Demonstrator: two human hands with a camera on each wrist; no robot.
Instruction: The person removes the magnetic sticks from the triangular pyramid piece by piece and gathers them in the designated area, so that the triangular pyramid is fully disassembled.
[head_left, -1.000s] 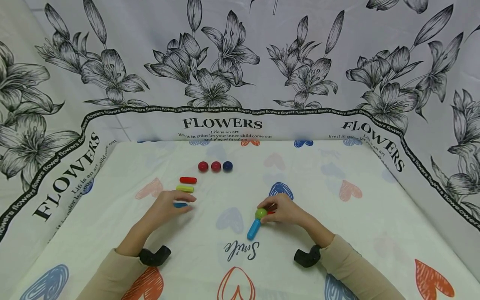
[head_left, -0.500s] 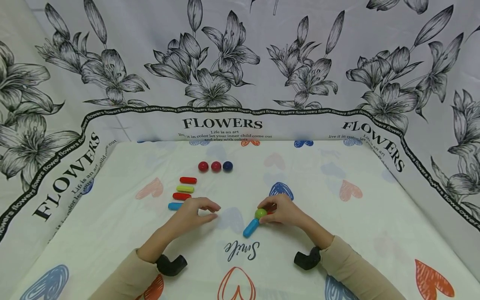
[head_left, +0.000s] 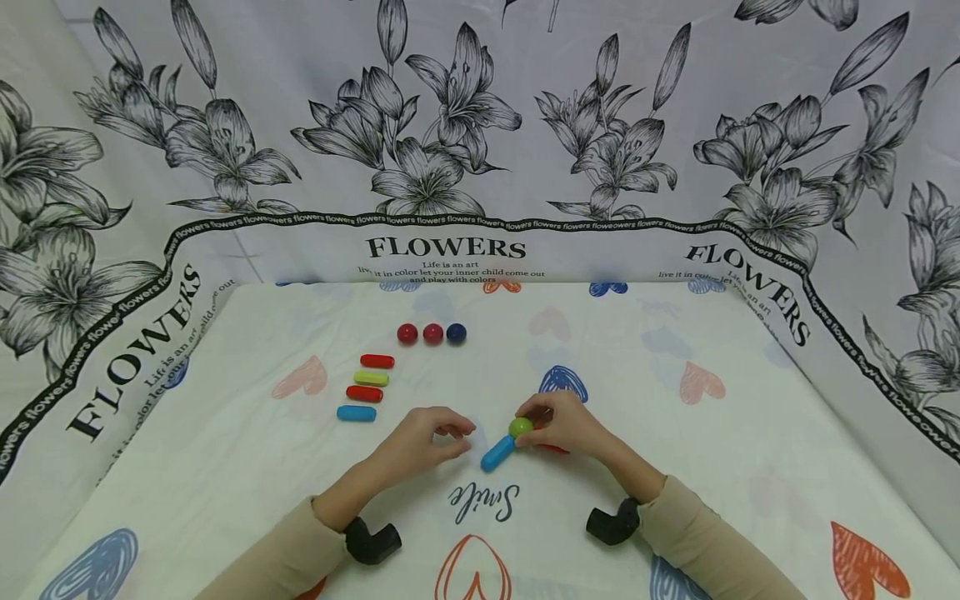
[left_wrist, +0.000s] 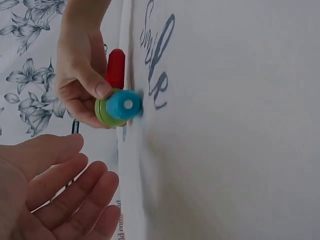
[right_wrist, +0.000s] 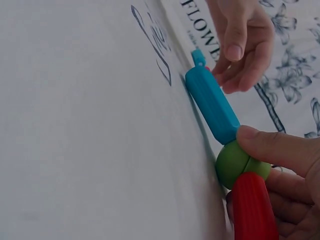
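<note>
Between thumb and fingers, my right hand pinches a green ball low over the cloth. A blue rod sticks out of the ball toward the lower left. A red rod joins the ball at another side; in the head view it is mostly hidden under the right hand. My left hand hovers just left of the blue rod, fingers loosely curved and apart from it. Nothing lies in the left hand, as the left wrist view shows its fingers spread.
Left of the hands lie a red rod, a yellow rod, another red rod and a blue one. Behind them, two red balls and a dark blue ball stand in a row. A flowered cloth hangs behind.
My left hand has moved right, from the loose rods to beside the blue rod on the ball. The joined pieces have turned slightly in my right hand, the blue rod swinging left.
</note>
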